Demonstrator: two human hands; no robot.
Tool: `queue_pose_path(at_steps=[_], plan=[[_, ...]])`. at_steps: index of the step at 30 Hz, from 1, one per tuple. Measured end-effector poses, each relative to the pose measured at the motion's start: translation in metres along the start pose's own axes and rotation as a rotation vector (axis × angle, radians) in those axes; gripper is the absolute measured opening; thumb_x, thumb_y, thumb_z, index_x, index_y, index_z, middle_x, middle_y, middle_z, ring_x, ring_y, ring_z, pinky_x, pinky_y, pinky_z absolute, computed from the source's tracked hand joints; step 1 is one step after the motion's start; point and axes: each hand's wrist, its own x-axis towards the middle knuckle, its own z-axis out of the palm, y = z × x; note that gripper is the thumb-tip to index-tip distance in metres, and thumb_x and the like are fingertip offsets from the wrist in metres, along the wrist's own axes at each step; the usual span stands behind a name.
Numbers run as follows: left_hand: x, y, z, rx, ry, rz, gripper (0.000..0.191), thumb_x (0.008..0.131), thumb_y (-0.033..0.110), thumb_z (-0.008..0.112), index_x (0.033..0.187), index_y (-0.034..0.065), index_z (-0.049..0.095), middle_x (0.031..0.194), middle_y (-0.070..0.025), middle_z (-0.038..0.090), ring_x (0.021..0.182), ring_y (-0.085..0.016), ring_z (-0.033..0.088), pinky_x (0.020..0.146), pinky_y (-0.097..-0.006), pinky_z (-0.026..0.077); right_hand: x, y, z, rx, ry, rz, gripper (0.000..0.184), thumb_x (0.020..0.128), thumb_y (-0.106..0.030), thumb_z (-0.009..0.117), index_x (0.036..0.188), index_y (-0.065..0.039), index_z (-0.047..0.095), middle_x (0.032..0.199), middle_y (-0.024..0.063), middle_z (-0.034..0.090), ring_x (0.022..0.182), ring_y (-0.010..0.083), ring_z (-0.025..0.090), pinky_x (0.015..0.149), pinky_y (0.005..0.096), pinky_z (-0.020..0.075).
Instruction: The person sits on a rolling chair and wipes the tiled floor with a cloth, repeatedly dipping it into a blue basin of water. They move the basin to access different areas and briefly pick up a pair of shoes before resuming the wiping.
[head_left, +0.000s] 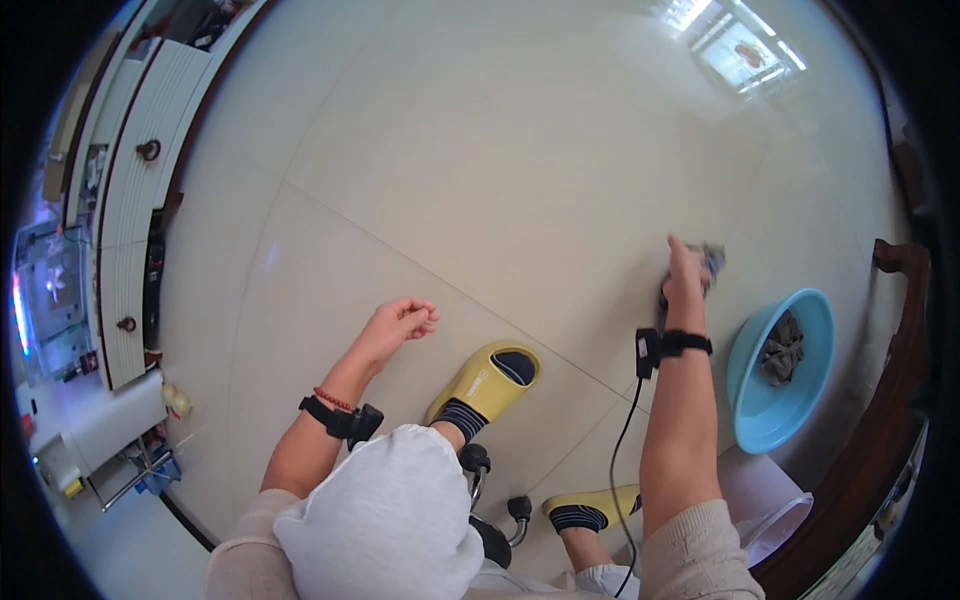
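Observation:
My right hand (685, 274) grips a crumpled grey cloth (711, 259), blurred, just above or against the floor; which, I cannot tell. Part of the cloth is hidden behind the hand. To the right of that hand, a light-blue plastic basin (776, 416) holds another dark grey cloth (781, 350). My left hand (397, 326) hangs over the floor with its fingers curled in and nothing visible in them. It is nearest to a yellow slipper (487, 379) on one of my feet.
Glossy beige floor tiles (487, 172) stretch ahead. White drawers (142, 202) stand at the left, dark wooden furniture (896, 375) at the right. Below the basin lies a pale waste bin (761, 499). A cable (616, 465) hangs from my right wrist device; wheeled chair casters (517, 508) are between my feet.

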Motion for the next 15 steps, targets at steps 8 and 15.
queue_pose_path(at_steps=[8, 15], plan=[[0.078, 0.088, 0.066, 0.553, -0.045, 0.846, 0.028, 0.092, 0.012, 0.059, 0.118, 0.0040, 0.060, 0.115, -0.0110, 0.062, 0.108, -0.022, 0.059, 0.095, -0.0338, 0.047, -0.106, -0.044, 0.027, 0.347, -0.370, -0.811, 0.062, 0.081, -0.005, 0.050, 0.142, 0.002, 0.041, 0.150, 0.0192, 0.036, 0.141, 0.0275, 0.032, 0.113, 0.0338, 0.0265], [0.144, 0.116, 0.208, 1.086, 0.124, 1.301, 0.046, 0.090, 0.036, 0.061, 0.134, 0.0241, 0.055, 0.152, -0.0109, 0.032, 0.136, -0.037, 0.033, 0.111, -0.0551, 0.026, -0.112, 0.100, -0.033, 0.313, -0.283, -0.896, 0.033, 0.087, 0.002, 0.054, 0.120, 0.002, 0.059, 0.126, 0.0183, 0.057, 0.119, 0.0255, 0.056, 0.092, 0.0333, 0.0493]])
